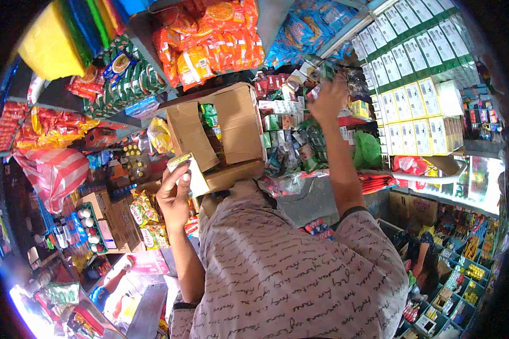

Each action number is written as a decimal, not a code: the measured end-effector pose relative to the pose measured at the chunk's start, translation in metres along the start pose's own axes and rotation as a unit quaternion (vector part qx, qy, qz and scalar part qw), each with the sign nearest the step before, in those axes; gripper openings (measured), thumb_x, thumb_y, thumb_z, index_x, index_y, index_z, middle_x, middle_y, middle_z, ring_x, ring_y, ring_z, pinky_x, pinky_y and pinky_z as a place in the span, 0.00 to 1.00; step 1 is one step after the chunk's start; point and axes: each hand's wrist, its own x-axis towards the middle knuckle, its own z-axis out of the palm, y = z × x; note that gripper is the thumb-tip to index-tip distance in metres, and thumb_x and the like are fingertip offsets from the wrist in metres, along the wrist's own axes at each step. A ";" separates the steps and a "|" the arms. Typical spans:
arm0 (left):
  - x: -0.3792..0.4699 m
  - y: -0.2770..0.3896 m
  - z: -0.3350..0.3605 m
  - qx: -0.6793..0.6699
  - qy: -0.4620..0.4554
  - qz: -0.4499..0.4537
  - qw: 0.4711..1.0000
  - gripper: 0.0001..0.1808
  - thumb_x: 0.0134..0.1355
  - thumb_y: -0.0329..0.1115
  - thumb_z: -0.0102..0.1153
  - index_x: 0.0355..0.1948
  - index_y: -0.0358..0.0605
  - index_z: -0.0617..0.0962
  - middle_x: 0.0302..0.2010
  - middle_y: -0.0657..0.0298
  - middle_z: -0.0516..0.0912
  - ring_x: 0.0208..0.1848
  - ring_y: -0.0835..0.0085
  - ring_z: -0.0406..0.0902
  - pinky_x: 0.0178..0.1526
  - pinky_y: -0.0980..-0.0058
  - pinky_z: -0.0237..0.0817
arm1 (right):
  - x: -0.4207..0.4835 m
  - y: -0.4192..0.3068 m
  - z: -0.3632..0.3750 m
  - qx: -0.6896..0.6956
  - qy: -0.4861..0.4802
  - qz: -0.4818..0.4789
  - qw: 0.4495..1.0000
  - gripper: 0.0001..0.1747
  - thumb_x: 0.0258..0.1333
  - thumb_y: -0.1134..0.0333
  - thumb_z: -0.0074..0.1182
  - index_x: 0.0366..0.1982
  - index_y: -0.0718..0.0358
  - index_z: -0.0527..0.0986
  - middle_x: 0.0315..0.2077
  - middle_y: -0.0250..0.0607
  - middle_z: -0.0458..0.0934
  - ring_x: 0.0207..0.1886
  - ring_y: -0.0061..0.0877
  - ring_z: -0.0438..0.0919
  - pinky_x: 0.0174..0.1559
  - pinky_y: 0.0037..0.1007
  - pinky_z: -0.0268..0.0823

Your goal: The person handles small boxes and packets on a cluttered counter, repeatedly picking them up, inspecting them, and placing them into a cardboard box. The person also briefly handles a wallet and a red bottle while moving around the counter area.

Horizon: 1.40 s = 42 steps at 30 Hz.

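Observation:
My left hand (174, 197) grips a small flat white-and-yellow carton (190, 171) by its edge, beside an opened cardboard box (241, 123). The box's flaps are partly spread, and green and yellow packets (209, 115) show through the gap. My right hand (331, 99) is raised over a shelf of small packs, fingers spread and somewhat blurred; whether it touches a pack I cannot tell. Below it lie red, white and green small cartons (280, 106) and dark green packs (307, 154) in a loose heap.
Orange noodle packets (220, 38) fill the shelf above. Wrapped stacks of white-and-yellow cartons (415, 118) stand at the right, near a green plastic bag (366, 150). An egg tray (89, 226) lies at the left. Another person's arm (421, 254) shows at lower right, another's (115, 277) at lower left.

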 end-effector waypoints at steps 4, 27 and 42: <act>-0.003 0.001 0.007 -0.032 0.016 -0.010 0.999 0.15 0.64 0.28 0.59 0.52 0.40 0.81 0.53 0.58 0.79 0.54 0.73 0.75 0.55 0.75 0.66 | -0.035 -0.076 0.003 0.248 -0.204 -0.248 0.914 0.33 0.41 0.57 0.63 0.52 0.60 0.73 0.50 0.50 0.76 0.56 0.44 0.71 0.63 0.53 0.53; -0.024 0.040 0.000 -0.201 0.056 0.080 0.975 0.60 0.48 0.11 0.65 0.75 0.46 0.42 0.64 0.53 0.68 0.61 0.66 0.72 0.62 0.69 0.63 | -0.028 -0.106 0.020 0.221 -0.273 -0.354 0.867 0.29 0.38 0.56 0.66 0.46 0.59 0.76 0.47 0.47 0.78 0.53 0.42 0.72 0.57 0.42 0.59; -0.032 0.042 -0.025 -0.276 0.039 0.031 0.960 0.52 0.52 0.10 0.60 0.73 0.50 0.52 0.63 0.55 0.71 0.61 0.65 0.72 0.60 0.67 0.67 | -0.031 -0.128 0.031 0.208 -0.375 -0.184 0.884 0.50 0.32 0.67 0.69 0.60 0.61 0.56 0.59 0.57 0.61 0.56 0.55 0.71 0.56 0.48 0.67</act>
